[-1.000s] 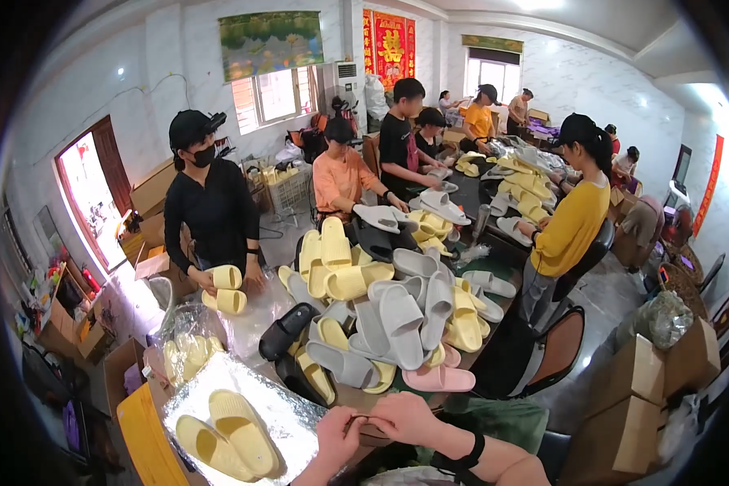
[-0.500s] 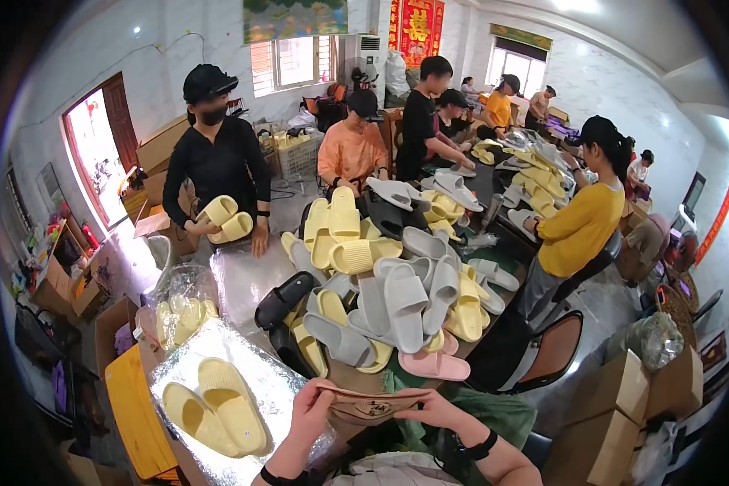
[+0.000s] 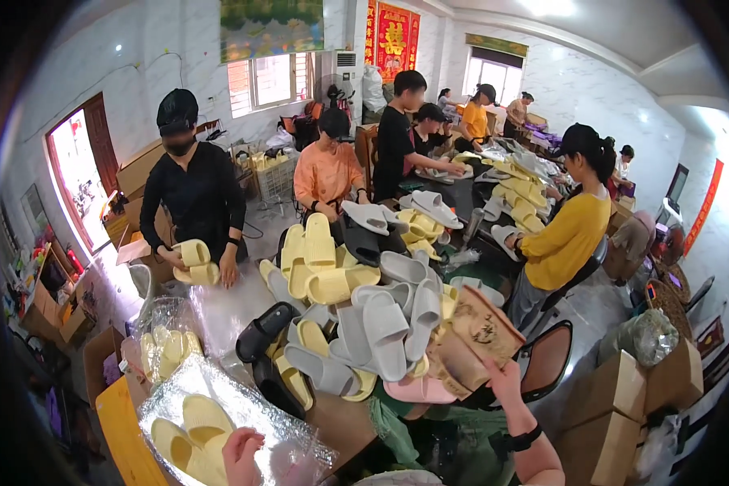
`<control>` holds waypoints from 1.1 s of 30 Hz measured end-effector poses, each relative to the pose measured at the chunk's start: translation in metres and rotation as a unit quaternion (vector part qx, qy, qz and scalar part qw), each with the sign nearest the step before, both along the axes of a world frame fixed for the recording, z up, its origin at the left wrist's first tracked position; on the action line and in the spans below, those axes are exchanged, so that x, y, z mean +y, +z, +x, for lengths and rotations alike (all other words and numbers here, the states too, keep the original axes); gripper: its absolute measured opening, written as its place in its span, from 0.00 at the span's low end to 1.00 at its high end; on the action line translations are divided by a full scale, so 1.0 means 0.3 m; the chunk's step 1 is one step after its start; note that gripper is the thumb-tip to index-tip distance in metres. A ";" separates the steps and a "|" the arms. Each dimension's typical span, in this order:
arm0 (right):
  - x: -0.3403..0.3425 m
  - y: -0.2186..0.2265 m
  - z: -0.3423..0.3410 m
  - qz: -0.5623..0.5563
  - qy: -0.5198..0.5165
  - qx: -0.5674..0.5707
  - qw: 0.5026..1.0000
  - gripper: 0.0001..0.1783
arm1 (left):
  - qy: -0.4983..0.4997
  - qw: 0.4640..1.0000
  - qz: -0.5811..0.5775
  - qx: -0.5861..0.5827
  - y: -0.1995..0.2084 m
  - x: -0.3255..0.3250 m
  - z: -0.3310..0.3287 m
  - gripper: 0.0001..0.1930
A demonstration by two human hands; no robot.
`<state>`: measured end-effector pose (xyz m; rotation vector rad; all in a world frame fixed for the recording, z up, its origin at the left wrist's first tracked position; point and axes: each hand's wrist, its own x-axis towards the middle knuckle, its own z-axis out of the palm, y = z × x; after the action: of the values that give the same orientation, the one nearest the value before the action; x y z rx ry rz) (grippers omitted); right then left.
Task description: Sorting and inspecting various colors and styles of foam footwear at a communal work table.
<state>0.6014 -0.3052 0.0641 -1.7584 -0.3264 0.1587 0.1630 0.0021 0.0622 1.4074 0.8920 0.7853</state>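
Note:
My right hand is raised and grips a stack of brown printed paper bags, fanned out over the heap of slippers. My left hand rests low on a clear plastic bag that holds a pair of yellow slippers. In front of me the table carries a heap of grey slippers, yellow slippers, a black slipper and a pink slipper.
A person in black across the table holds a pair of yellow slippers. Several other people work along the long table behind. Cardboard boxes stand at right, a chair beside me, another bagged pair at left.
My right hand has lifted the brown paper bags up and to the right. My left hand has let go of them and dropped onto the plastic bag with the yellow slippers.

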 end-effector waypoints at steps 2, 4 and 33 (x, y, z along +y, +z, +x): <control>-0.025 -0.050 0.129 0.008 -0.043 -0.011 0.999 0.13 | 0.039 0.999 0.025 0.002 -0.018 0.017 -0.074 0.11; -0.030 -0.116 0.287 -0.007 -0.069 -0.036 0.997 0.13 | 0.096 0.994 0.047 0.027 0.002 -0.004 -0.121 0.10; 0.254 -0.526 0.235 -0.029 0.036 -0.063 0.997 0.09 | 0.262 0.858 0.253 0.362 -0.093 -0.126 -0.356 0.11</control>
<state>0.6718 -0.2289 -0.0937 -1.8193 -0.4812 0.1108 0.0562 -0.0359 0.0344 2.0185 1.8027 0.9473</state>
